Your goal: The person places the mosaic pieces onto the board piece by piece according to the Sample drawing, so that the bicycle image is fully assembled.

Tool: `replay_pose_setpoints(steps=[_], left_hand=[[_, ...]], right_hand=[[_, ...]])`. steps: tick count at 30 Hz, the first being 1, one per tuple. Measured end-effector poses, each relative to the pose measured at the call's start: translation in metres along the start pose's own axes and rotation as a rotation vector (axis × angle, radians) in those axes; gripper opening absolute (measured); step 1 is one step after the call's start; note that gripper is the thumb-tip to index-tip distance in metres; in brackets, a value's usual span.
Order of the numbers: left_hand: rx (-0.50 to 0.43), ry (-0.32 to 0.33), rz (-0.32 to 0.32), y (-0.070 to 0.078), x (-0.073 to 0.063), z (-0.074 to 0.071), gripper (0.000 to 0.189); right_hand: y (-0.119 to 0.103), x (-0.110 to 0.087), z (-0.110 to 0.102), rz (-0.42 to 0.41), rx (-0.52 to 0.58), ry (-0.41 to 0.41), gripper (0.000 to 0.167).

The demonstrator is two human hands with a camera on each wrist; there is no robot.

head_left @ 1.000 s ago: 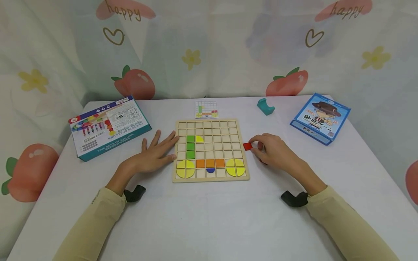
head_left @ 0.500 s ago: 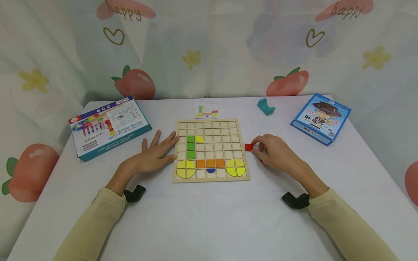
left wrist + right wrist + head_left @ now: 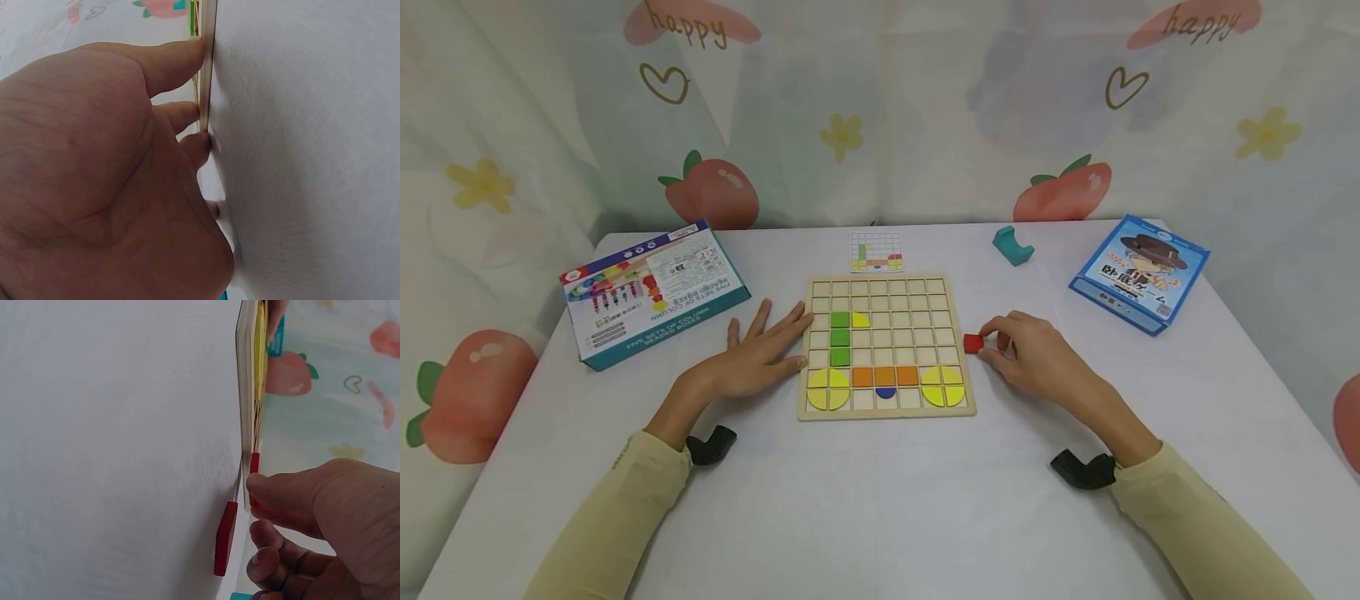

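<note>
A wooden grid board lies on the white table, with green squares, orange squares, yellow quarter-circle pieces and a blue half-circle in its cells. My left hand is spread, its fingertips and thumb touching the board's left edge. Just off the right edge, my right hand pinches a red square tile between thumb and finger. In the right wrist view a second red tile rests on the table below that hand; the hand hides it from the head view.
A small pattern card lies behind the board. Farther right is a teal curved block. A teal-and-white box stands at the left, a blue box at the right. A printed cloth hangs behind the table.
My right hand has shifted slightly toward me and to the right with the red tile, which now lies squarer to the board's side. The left hand stays in place.
</note>
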State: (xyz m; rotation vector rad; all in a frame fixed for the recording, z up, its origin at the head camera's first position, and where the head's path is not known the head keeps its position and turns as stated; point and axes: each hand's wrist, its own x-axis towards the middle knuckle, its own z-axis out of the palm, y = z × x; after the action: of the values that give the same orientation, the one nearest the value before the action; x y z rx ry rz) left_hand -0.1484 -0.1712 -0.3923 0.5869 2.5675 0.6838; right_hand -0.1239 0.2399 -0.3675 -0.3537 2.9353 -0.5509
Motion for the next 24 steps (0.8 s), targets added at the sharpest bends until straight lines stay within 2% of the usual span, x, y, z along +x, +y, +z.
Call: replay_pose_setpoints(steps=[11, 24], left_hand=[[-0.003, 0.002, -0.001, 0.001, -0.001, 0.000, 0.074], [0.000, -0.003, -0.003, 0.002, -0.001, -0.001, 0.074]], right_hand=[[-0.009, -0.005, 0.003, -0.085, 0.028, 0.015, 0.029], [-0.022, -0.001, 0.012, -0.069, 0.011, -0.009, 0.032]])
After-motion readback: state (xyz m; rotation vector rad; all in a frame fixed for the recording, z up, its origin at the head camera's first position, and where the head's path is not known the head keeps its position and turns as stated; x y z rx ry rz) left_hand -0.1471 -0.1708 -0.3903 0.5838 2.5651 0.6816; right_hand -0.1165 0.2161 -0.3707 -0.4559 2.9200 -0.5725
